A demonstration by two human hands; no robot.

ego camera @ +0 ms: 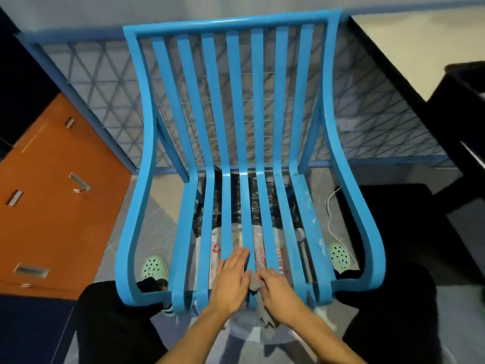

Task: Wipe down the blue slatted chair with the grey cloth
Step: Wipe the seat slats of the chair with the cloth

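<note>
Orange metal cabinet fronts (52, 206) with small steel handles fill the left side. Beside them a mint-green clog (154, 267) stands on the grey floor (118, 219), just outside the left armrest of the blue slatted chair (225, 23). The chair stands upright on the floor, facing the person, with its back against a pale wire-mesh panel (105, 74). Through the gaps between the seat slats, a black plastic bag (233, 203) and a white bag with red print (216, 250) show beneath the seat.

At the front edge of the seat, near its middle, the left hand (231, 279) lies flat on the slats, fingers straight and together, grasping nothing. Just beside it, the grey cloth (265, 312) sits bunched on a middle slat at that same front edge, with a loose end hanging below the curl of the seat. The right hand (278, 287) has its fingers curled over the cloth and holds it against the slat. The two hands almost touch.

Further right, a second mint-green clog (339, 254) shows between the outer slat and the right armrest. A thin white cable (329, 206) runs along the floor behind it, and dark furniture (459, 101) stands at the right edge.
</note>
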